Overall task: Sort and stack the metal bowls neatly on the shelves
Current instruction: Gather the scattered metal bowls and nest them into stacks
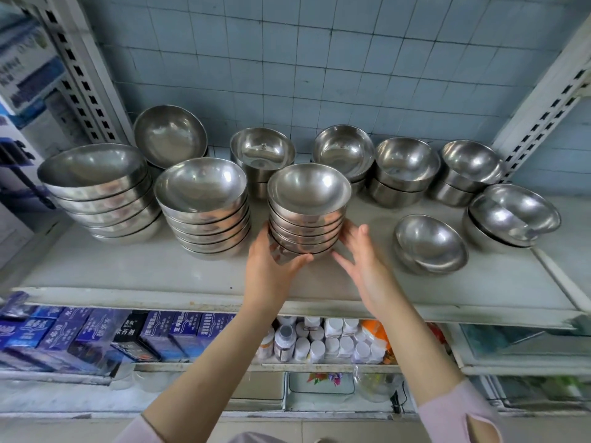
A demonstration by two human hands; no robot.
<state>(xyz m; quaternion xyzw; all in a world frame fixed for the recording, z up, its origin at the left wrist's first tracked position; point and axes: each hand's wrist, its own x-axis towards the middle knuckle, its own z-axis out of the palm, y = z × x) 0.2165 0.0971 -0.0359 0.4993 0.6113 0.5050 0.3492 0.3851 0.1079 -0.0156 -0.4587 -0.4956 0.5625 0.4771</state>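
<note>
A tall stack of several metal bowls [308, 209] stands near the middle of the white shelf [128, 273]. My left hand [271, 266] holds the foot of this stack, its thumb curled under the lowest bowl. My right hand [361, 260] lies against the stack's right side with its fingers straight. Two wider stacks [201, 206] [99, 190] stand to the left. Behind them a single bowl [169, 135] leans tilted. Short stacks [262, 155] [343, 151] [403, 167] [467, 167] line the back. At the right are two more piles [430, 244] [511, 215].
The shelf backs onto a blue tiled wall [319, 59], between slotted white uprights [80, 75] [550, 107]. The lower shelf holds blue boxes [96, 334] and white-capped bottles [326, 343]. Bare shelf lies along the front edge.
</note>
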